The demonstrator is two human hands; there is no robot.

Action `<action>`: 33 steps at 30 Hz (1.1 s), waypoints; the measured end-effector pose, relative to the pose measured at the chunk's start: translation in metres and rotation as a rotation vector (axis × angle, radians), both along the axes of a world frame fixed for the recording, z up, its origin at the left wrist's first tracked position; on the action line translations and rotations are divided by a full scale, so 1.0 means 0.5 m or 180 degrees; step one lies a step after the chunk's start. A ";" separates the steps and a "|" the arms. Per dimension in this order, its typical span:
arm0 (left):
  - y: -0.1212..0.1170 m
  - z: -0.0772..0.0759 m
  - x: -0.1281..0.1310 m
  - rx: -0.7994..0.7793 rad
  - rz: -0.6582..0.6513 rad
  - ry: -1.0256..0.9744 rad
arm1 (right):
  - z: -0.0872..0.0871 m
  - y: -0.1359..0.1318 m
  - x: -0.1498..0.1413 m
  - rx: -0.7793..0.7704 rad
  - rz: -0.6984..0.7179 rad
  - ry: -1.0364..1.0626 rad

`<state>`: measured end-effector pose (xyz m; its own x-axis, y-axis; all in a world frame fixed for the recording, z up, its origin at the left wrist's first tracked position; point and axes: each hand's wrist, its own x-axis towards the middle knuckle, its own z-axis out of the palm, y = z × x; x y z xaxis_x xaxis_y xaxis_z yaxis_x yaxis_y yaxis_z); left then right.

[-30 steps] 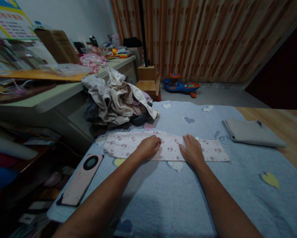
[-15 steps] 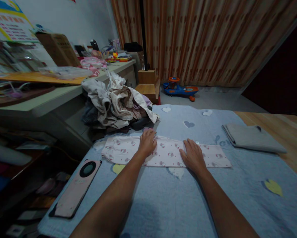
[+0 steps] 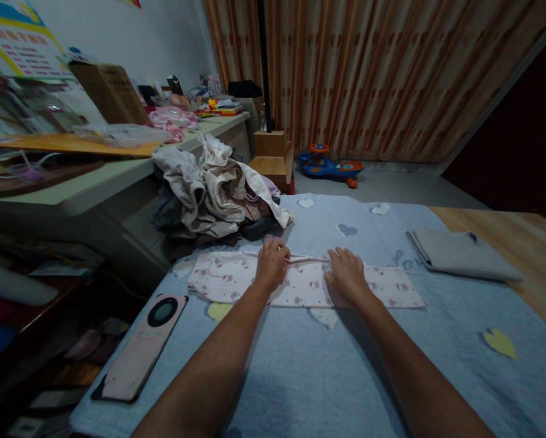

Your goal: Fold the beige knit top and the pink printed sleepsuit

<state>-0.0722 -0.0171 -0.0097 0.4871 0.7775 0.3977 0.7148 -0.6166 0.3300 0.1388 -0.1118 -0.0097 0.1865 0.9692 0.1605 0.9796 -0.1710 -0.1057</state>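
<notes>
A pair of pale pink pants (image 3: 303, 286) with a small cartoon print lies folded in a long, narrow strip across the bed cover. My left hand (image 3: 272, 264) is closed on the far edge, left of the middle, fingers curled round the cloth. Further right, my right hand (image 3: 346, 272) has its fingers bent over the same far edge, thumb toward the left, gripping the fabric. Between both hands that edge is slightly raised in a crease. The fingertips are partly hidden.
A heap of crumpled clothes (image 3: 218, 194) sits beyond the left end. A phone in a pink case (image 3: 140, 350) lies at the near left, and a folded grey garment (image 3: 464, 255) at the right. The blue cover (image 3: 314, 377) has hearts. A desk (image 3: 95, 182) stands along the left.
My left hand has moved forward to the pants' far edge and closed there. My right hand, lying flat on the cloth before, has shifted slightly left and curled onto that edge.
</notes>
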 end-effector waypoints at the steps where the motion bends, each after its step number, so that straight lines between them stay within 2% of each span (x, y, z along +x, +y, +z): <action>1: -0.002 0.002 0.000 0.0019 -0.0034 0.0075 | 0.008 0.010 -0.013 0.0141 0.0183 0.0062; 4: -0.005 0.007 0.001 0.0075 -0.0051 0.0275 | 0.011 0.033 -0.056 0.0524 0.0548 0.0319; 7: -0.009 0.012 0.002 0.0113 0.0002 0.0456 | -0.011 0.038 -0.083 0.0735 0.0492 0.0421; 11: -0.014 0.023 0.003 0.0097 0.0173 0.0660 | -0.034 0.033 -0.085 0.0873 0.0378 0.0457; 17: -0.016 0.028 -0.002 0.0115 0.0312 0.0788 | -0.028 0.029 -0.084 0.1029 0.0414 0.0432; 23: -0.012 0.020 -0.004 0.0067 -0.0040 0.0834 | -0.023 0.026 -0.089 0.0884 0.0369 0.0276; 29: -0.016 0.032 -0.006 0.0182 -0.0479 0.0737 | -0.019 0.025 -0.089 0.0756 0.0365 0.0176; 33: -0.021 0.034 -0.005 0.0193 -0.0623 0.0663 | -0.019 0.026 -0.089 0.0742 0.0464 0.0240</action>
<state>-0.0746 -0.0277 0.0071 0.7015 0.6386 0.3163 0.6289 -0.7635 0.1468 0.0944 -0.0988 -0.0194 0.0676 0.9253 0.3731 0.9799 0.0087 -0.1992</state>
